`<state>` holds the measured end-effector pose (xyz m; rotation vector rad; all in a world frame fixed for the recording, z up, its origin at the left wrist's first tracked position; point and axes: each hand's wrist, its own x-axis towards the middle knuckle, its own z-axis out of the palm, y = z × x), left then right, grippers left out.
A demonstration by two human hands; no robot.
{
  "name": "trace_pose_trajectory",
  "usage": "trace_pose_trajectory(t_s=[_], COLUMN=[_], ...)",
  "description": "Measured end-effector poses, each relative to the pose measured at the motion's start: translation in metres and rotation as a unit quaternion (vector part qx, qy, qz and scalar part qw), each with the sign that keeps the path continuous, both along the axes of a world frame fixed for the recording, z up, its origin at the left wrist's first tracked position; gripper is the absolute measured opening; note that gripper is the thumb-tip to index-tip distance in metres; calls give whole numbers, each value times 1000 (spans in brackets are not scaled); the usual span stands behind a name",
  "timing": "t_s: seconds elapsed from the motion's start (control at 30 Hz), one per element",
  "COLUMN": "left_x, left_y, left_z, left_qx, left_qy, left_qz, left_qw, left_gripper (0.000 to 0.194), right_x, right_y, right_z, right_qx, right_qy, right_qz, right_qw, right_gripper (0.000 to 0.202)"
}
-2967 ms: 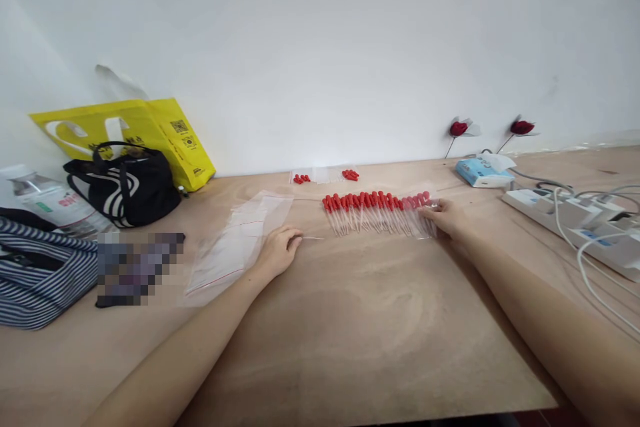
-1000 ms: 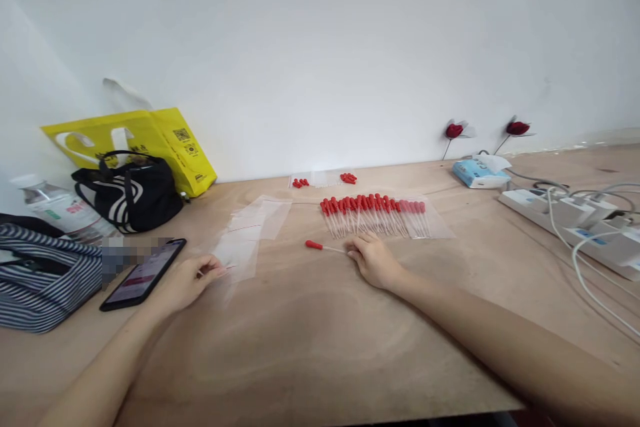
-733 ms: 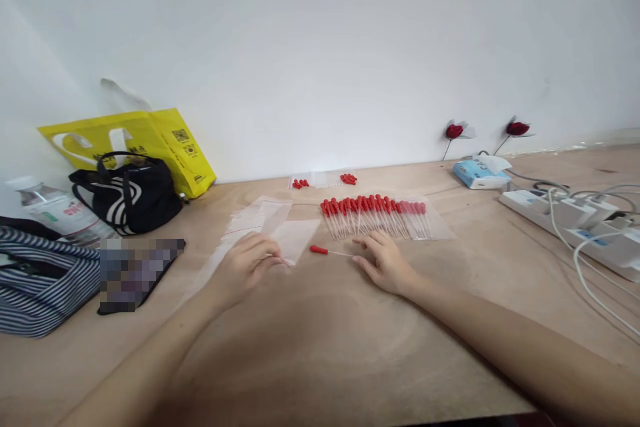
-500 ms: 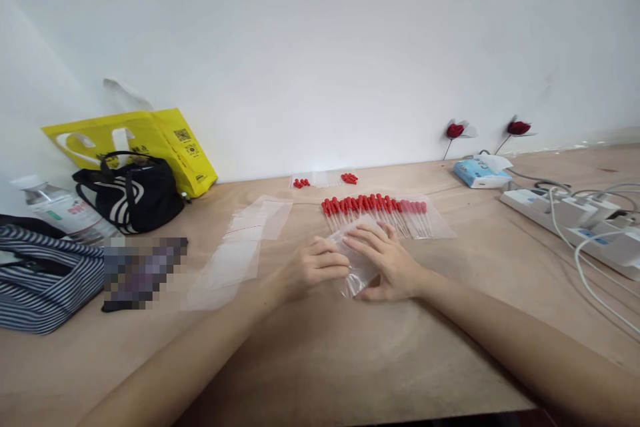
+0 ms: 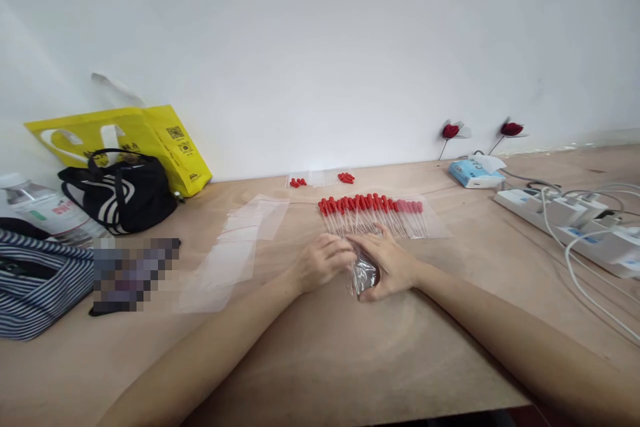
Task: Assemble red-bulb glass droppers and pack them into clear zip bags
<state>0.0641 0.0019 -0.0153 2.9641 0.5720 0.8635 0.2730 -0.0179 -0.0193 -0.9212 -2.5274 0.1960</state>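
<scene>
A clear plastic bag lies on the table between my hands, crinkled and shiny; its far part is hidden under my fingers. My left hand grips its left edge with curled fingers. On the other side my right hand is bent around it, thumb near and fingers far. Just beyond, a row of droppers with red bulbs and thin clear stems is laid side by side. Several of them, at the right end, are in or under a clear bag. Flat zip bags overlap to the left.
Small red bulbs and a clear bag lie by the wall. Yellow tote, black bag, bottle and striped bag stand left. Tissues, power strip and cables are at right.
The bag's far part, seen above my fingers earlier, is now covered or folded down. My right fingers have come nearer my left hand. The view has shifted slightly.
</scene>
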Motion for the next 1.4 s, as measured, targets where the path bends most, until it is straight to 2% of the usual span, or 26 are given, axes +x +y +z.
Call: trace_pose_trajectory(t_s=[0.1, 0.17, 0.33, 0.53, 0.63, 0.73, 1.17, 1.4], left_x=[-13, -21, -30, -49, -60, -62, -53, -35], left_y=[2, 3, 5, -13, -25, -33, -32, -33], left_z=[2, 3, 2, 4, 6, 7, 3, 8], left_qx=[-95, -148, -223, -211, -207, -205, -136, -189], left_qy=[-48, -45, -32, -46, -52, -55, -67, -68], left_qz=[118, 165, 198, 257, 262, 250, 191, 206], left_qw=[987, 974, 954, 942, 941, 945, 970, 958], left_gripper=[16, 15, 8, 12, 13, 12, 12, 9], right_x=[2, 5, 9, 10, 10, 10, 10, 1], right_y=[1, 3, 6, 8, 8, 8, 8, 5], right_z=[-1, -1, 1, 0, -1, -1, -2, 1], right_qx=[-10, -13, -16, -8, -8, -8, -4, -8], right_qy=[5, 4, -2, -8, -5, -3, -1, 10], right_qz=[-21, -36, -46, -35, -36, -38, -35, -29], right_qw=[1000, 999, 999, 999, 999, 999, 999, 999], right_gripper=[98, 92, 79, 77, 77, 77, 77, 77])
